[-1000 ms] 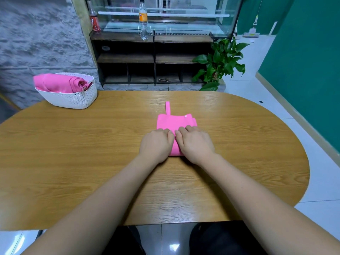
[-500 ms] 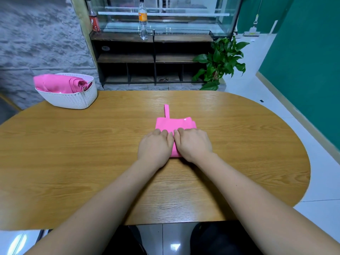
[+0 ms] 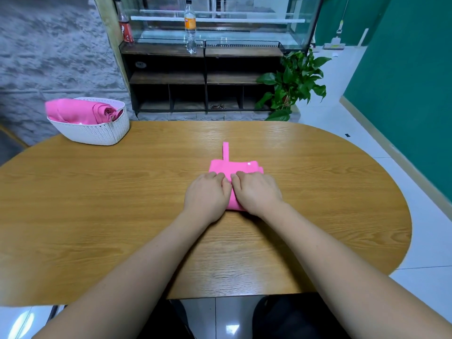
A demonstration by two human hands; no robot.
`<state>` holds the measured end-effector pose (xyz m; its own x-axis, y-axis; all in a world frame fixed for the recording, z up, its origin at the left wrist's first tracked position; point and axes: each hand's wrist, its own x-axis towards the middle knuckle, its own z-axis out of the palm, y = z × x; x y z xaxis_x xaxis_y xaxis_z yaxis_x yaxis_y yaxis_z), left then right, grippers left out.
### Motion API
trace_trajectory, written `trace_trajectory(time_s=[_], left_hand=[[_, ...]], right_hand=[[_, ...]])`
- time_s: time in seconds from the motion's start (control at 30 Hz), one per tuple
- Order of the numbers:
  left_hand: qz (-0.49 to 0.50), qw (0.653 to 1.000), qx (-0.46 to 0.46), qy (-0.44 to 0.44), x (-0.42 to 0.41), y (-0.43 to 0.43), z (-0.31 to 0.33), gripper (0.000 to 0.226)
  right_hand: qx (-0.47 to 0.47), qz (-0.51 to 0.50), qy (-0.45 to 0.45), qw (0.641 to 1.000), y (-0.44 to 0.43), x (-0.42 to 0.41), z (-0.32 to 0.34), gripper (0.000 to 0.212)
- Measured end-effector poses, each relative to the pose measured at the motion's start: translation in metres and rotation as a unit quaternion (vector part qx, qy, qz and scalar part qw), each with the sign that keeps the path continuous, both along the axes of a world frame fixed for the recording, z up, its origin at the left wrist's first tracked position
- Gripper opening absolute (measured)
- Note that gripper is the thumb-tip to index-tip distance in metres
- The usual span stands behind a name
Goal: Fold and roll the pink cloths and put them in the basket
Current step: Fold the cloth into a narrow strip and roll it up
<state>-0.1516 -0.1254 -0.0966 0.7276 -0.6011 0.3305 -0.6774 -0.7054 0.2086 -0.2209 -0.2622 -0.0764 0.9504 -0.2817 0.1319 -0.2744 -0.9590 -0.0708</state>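
Observation:
A folded pink cloth (image 3: 234, 167) lies on the wooden table (image 3: 97, 204) near its middle, with a narrow pink loop (image 3: 225, 150) sticking out from its far edge. My left hand (image 3: 208, 195) and my right hand (image 3: 256, 193) sit side by side on the cloth's near part, fingers curled over the rolled-up near end. The roll itself is mostly hidden under both hands. At the far left of the table stands a white woven basket (image 3: 97, 134) holding rolled pink cloths (image 3: 73, 113).
Behind the table stands a dark shelf unit (image 3: 203, 79) with bottles on top and a glass case above. A green potted plant (image 3: 296, 81) grows at the table's far right. White tiled floor and a green wall lie to the right.
Both hands have crept forward over the cloth, rolling its near end away from me. The flat pink part beyond my fingers has grown shorter.

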Motion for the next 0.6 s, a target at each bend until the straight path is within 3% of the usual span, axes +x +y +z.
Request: trace_trajectory(time_s=[0.13,0.3,0.43,0.6], left_hand=[[0.01,0.999,0.043,0.023,0.004,-0.002,0.009,0.041],[-0.026,0.981,0.192,0.03,0.011,-0.007,0.017,0.028],[0.011,0.989,0.143,0.046,0.002,-0.003,0.017,0.037],[0.044,0.998,0.037,-0.004,-0.011,0.005,0.002,0.045]], right_hand=[[-0.069,0.013,-0.109,0.992,0.007,-0.016,-0.017,0.04],[-0.093,0.005,-0.171,0.981,0.012,-0.025,-0.027,0.036],[-0.082,0.0,-0.192,0.978,0.013,-0.02,-0.026,0.033],[-0.087,0.006,-0.132,0.987,0.012,-0.015,-0.018,0.035]])
